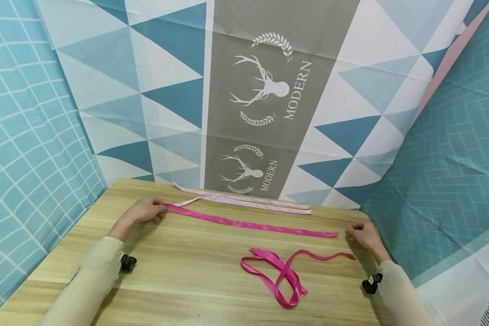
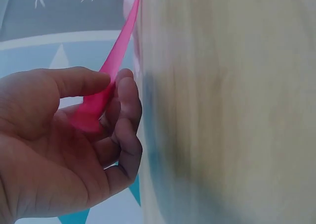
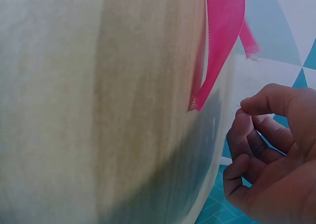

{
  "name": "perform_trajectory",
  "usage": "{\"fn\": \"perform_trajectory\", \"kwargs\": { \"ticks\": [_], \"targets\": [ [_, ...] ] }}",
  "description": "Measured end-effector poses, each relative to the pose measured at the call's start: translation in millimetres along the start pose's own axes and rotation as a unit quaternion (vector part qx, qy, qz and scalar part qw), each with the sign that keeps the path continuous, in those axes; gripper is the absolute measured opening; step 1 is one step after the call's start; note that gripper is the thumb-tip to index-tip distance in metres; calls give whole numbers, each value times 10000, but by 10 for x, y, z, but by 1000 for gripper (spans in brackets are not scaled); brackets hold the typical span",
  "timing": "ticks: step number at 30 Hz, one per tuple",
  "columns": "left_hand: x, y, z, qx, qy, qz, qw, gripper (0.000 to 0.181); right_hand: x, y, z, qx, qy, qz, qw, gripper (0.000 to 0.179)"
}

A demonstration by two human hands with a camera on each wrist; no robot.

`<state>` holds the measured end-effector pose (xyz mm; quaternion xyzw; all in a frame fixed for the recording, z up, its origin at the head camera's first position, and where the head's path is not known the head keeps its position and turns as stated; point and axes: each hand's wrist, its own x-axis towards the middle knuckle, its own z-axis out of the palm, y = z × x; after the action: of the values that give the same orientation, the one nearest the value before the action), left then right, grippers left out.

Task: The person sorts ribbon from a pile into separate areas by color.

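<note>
My left hand pinches one end of a straight dark pink ribbon between thumb and fingers, at the table's far left. In the left wrist view the ribbon's tail lies against the palm. To the right, the ribbon's other end lies free on the table, a short way from my right hand. In the right wrist view the right thumb and forefinger meet at their tips; a tiny pale strand shows there, too small to identify. Nearer me lies a second dark pink ribbon, loosely looped, one tail stretching right.
Pale pink ribbon strips lie along the back edge of the wooden table. A patterned curtain hangs right behind it, with blue tiled sheets at the left and green-blue cloth at the right.
</note>
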<state>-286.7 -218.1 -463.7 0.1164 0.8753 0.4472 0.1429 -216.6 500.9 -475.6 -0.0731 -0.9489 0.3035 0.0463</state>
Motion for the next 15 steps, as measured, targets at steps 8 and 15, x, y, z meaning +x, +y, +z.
{"fn": "perform_trajectory", "kwargs": {
  "ticks": [8,15],
  "targets": [
    [-109,-3,-162,476,-348,-77,9982,28,-61,60,-30,82,176,214,9996,19],
    [-136,-30,-310,874,-342,-121,9955,21,-126,85,-87,105,281,411,9987,18]
  ]
}}
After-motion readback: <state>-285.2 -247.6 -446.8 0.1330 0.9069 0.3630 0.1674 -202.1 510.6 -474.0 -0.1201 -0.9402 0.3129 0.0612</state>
